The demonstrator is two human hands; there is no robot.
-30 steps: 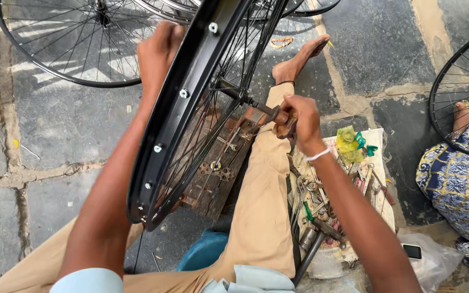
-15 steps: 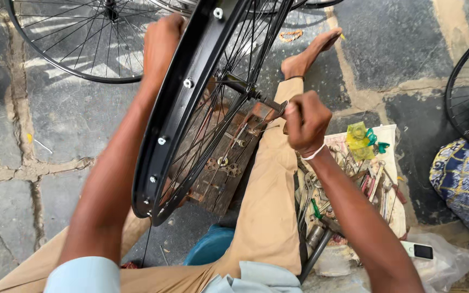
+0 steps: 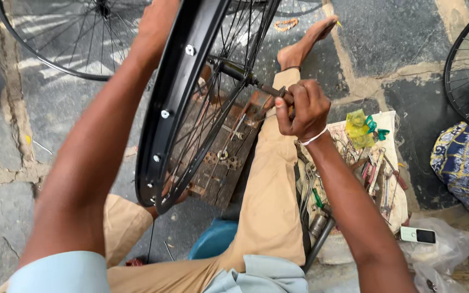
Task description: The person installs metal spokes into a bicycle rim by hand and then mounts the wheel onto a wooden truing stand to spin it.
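The floor (image 3: 397,38) is dark grey stone slabs with pale, sandy joints, lit by sun from the upper left; a second spoked wheel (image 3: 66,38) lies flat on it at the top left, and a pale cloth strewn with metal spanners and small tools (image 3: 378,173) sits to the right of the person's outstretched tan-trousered leg (image 3: 270,190). A weathered wooden board with metal fittings (image 3: 221,157) lies beneath the wheel in hand. Compared with half a second ago, the view has shifted so the big black bicycle rim with thin wire spokes (image 3: 177,97) fills more of the upper frame, and the right hand sits a little lower on the axle. The left hand (image 3: 156,21) is wrapped around the rim's upper edge, arm extended, holding it upright over the lap. The right hand (image 3: 299,108), wrist bent, is clenched around a tool at the threaded end of the hub axle (image 3: 245,76).
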